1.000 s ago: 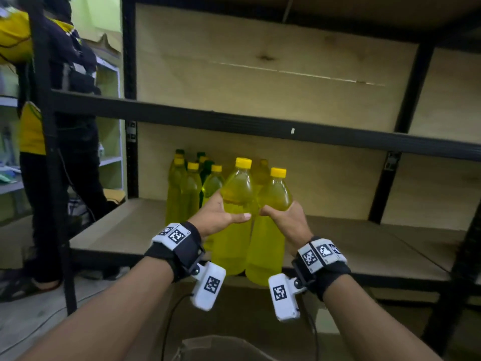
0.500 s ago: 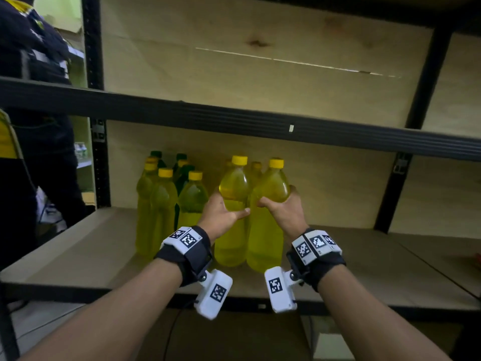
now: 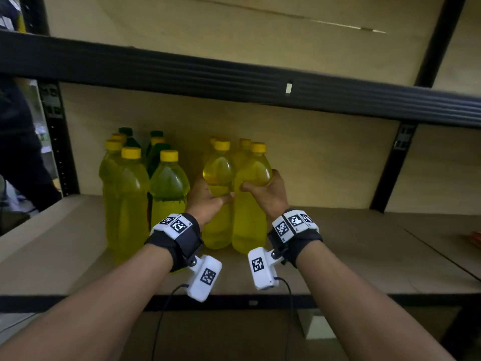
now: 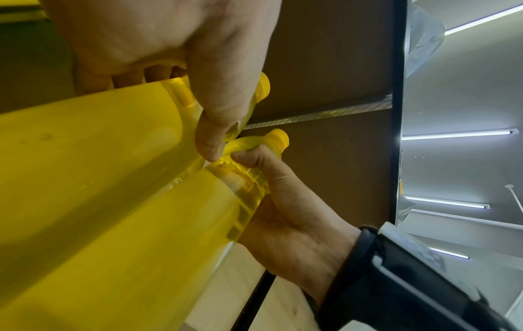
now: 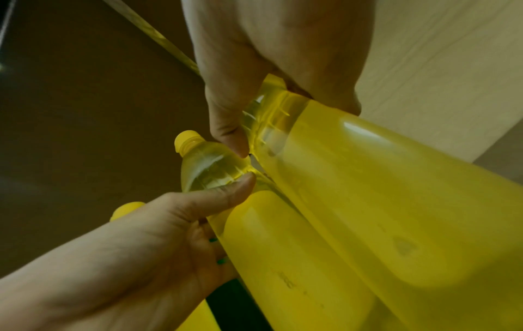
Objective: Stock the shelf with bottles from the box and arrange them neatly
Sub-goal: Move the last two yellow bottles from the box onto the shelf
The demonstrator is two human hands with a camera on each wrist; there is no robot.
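Two tall yellow-capped bottles of yellow liquid stand side by side on the wooden shelf (image 3: 351,246). My left hand (image 3: 208,198) grips the left bottle (image 3: 217,175) at its shoulder, and my right hand (image 3: 264,190) grips the right bottle (image 3: 250,220) the same way. Their bases look to be down on the board. In the left wrist view my left hand (image 4: 209,134) wraps the left bottle (image 4: 85,138). My right hand (image 5: 226,134) curls round the right bottle (image 5: 396,201) in the right wrist view. Two more yellow bottles (image 3: 244,147) stand just behind.
A group of yellow and green bottles (image 3: 130,194) stands to the left on the same shelf. The black beam (image 3: 234,82) of the shelf above hangs overhead, and a black upright (image 3: 390,168) stands at the right. A person (image 3: 18,157) stands at the far left.
Both hands have carried the two bottles from the shelf's front edge further in, up against the bottles at the back. The head camera has come closer.
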